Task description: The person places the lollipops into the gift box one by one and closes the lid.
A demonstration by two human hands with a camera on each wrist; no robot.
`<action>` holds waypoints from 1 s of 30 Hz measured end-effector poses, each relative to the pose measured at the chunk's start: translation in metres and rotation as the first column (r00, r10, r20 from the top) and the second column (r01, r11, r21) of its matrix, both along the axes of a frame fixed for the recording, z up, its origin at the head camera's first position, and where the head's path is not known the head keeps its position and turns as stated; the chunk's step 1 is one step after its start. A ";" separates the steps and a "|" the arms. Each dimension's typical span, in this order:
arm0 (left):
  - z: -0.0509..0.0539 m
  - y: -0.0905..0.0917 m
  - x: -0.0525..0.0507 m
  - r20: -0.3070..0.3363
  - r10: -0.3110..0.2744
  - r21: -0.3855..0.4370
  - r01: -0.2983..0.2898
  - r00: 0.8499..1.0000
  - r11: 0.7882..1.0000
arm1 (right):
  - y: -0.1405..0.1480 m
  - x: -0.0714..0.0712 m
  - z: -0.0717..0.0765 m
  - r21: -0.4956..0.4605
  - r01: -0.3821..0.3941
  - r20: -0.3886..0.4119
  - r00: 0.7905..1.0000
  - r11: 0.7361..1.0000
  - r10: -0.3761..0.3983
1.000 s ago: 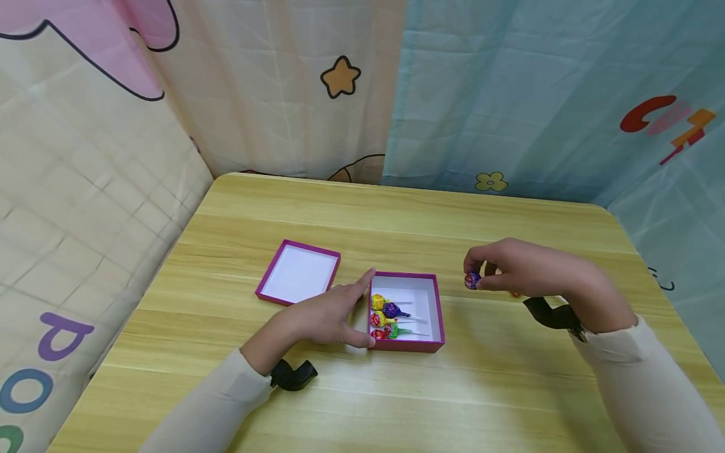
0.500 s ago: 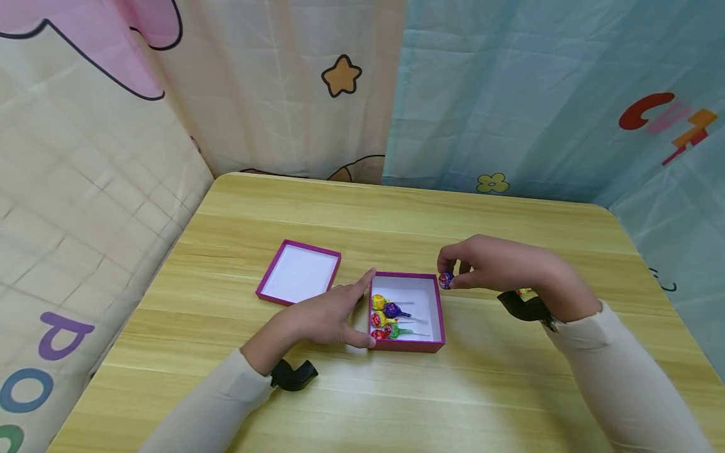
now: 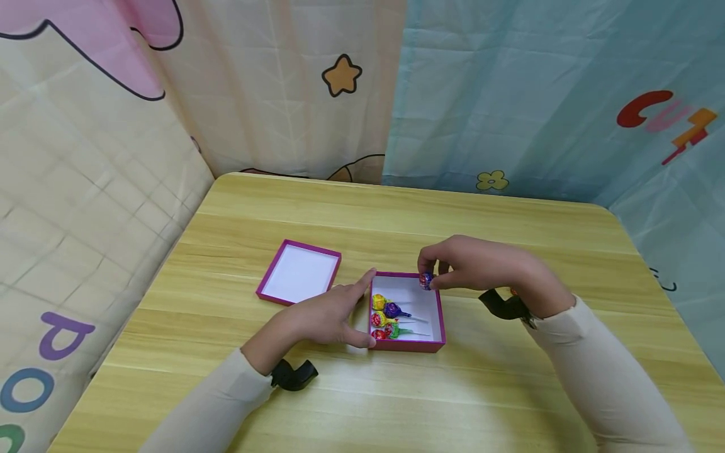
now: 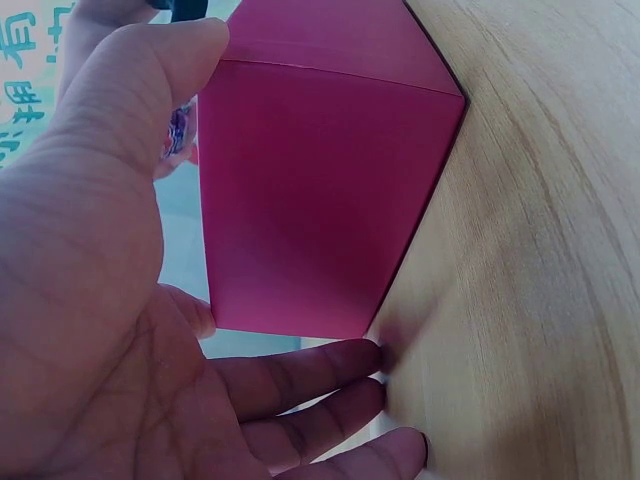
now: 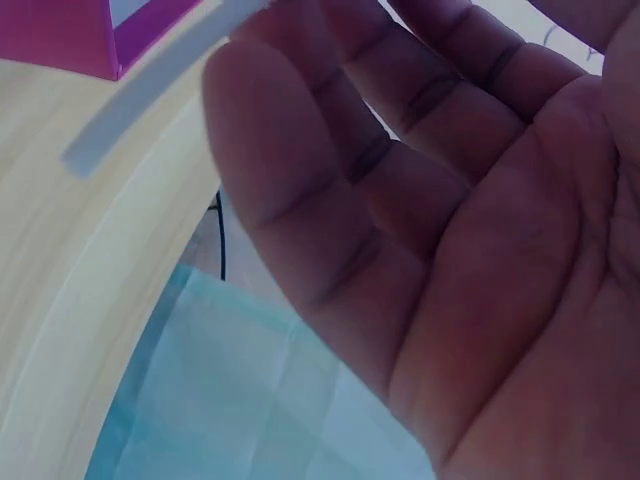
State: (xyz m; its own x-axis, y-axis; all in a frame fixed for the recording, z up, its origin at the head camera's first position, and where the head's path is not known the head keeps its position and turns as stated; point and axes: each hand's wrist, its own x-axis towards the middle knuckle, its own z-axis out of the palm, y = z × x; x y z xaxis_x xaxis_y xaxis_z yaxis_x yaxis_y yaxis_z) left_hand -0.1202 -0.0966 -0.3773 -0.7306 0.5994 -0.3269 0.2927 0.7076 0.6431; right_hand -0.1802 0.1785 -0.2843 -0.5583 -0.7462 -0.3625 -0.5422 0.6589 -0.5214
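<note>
In the head view a magenta box (image 3: pixel 409 346) with a white inside holds several wrapped lollipops (image 3: pixel 393 309) along its left side. My left hand (image 3: pixel 325 318) spans that side, thumb at the front corner and index finger at the back one; the left wrist view shows the box wall (image 4: pixel 310 190) beside the extended fingers. Over the box's back right corner, my right hand (image 3: pixel 481 263) pinches a purple lollipop (image 3: pixel 426 281) between thumb and fingers. Its white stick (image 5: pixel 140 105) shows in the right wrist view, near the box edge (image 5: pixel 60 35).
A magenta-rimmed lid (image 3: pixel 300 272), white side up, lies left and back of the box on the wooden table (image 3: pixel 362 402). Something small and red (image 3: pixel 513 291) shows behind the right wrist. Printed curtains (image 3: pixel 481 94) stand behind and at the sides.
My right hand has moved left with the purple lollipop, from the table's right part to above the box's back right corner. The left hand and box have stayed in place.
</note>
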 end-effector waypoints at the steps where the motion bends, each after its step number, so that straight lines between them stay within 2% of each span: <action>1: 0.000 0.000 0.000 -0.001 0.000 -0.001 0.000 1.000 1.000 | -0.001 0.000 -0.001 -0.006 0.000 -0.003 1.000 1.000 0.000; 16: 0.002 0.001 0.000 0.006 0.001 -0.012 -0.001 1.000 1.000 | -0.022 0.003 -0.018 -0.102 -0.010 -0.034 0.999 0.995 0.006; 30: 0.002 0.000 0.001 0.002 -0.010 -0.002 0.010 1.000 1.000 | -0.034 0.012 -0.041 -0.131 -0.074 -0.165 0.985 0.989 0.052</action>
